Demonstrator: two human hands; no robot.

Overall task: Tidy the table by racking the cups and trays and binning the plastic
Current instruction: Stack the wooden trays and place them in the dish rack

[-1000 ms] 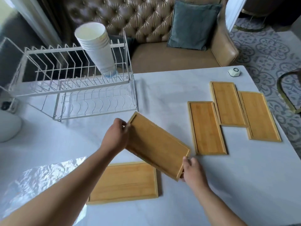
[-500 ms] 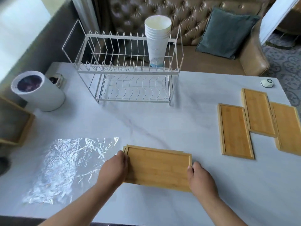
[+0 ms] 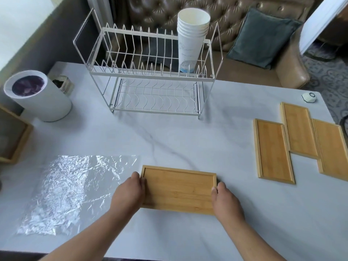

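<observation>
A bamboo tray (image 3: pixel 178 189) lies flat near the table's front edge, stacked on a second tray that is hidden beneath it. My left hand (image 3: pixel 130 193) grips its left end and my right hand (image 3: pixel 226 200) grips its right end. Three more bamboo trays (image 3: pixel 299 147) lie side by side at the right. A white two-tier wire rack (image 3: pixel 150 76) stands at the back with a stack of white paper cups (image 3: pixel 192 38) on its upper tier at the right. A crumpled sheet of clear plastic (image 3: pixel 71 191) lies flat at the front left. A white bin (image 3: pixel 39 98) stands at the left.
A small white hexagonal device (image 3: pixel 308 97) sits at the table's back right corner. A wooden box (image 3: pixel 13 136) stands off the left edge. A leather sofa with a teal cushion (image 3: pixel 261 36) is behind the table.
I carried the lifted tray down and set it squarely on top of the tray lying at the front. My view swung left, which brought the bin and the whole plastic sheet into sight.
</observation>
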